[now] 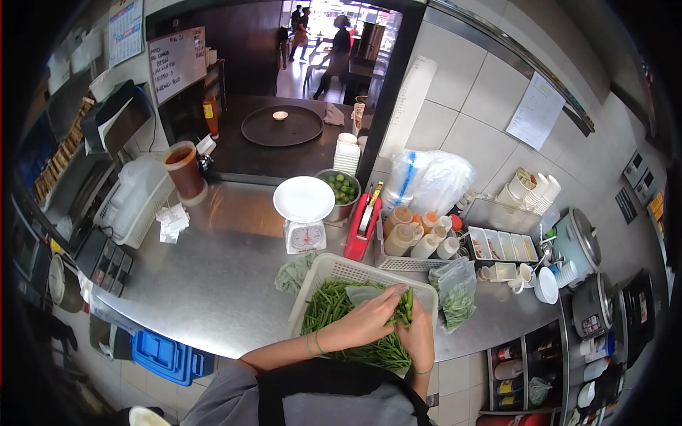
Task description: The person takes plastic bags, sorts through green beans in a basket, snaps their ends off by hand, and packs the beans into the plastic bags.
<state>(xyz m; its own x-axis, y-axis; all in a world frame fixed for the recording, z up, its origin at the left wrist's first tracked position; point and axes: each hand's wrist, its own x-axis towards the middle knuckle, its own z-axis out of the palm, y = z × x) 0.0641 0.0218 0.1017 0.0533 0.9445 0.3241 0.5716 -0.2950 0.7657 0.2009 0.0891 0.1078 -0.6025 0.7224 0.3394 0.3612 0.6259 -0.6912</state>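
Observation:
A cream perforated plastic basket (310, 279) full of cut green beans (328, 304) stands at the counter's near edge. Over its right side, my left hand (375, 313) reaches in from the left with its fingers closed at a small bunch of green beans (405, 307). My right hand (418, 334) grips the same bunch from the right, its fingers curled around the lower part. Behind my left hand, a clear plastic bag (361, 292) lies on the beans. Part of the bunch is hidden by my fingers.
A white kitchen scale (305, 236), a red tape dispenser (361, 226) and a green cloth (294, 274) sit beyond the basket. To the right are a crate of squeeze bottles (415, 263) and a bag of green leaves (456, 298). A blue lidded bin (162, 355) stands below at left.

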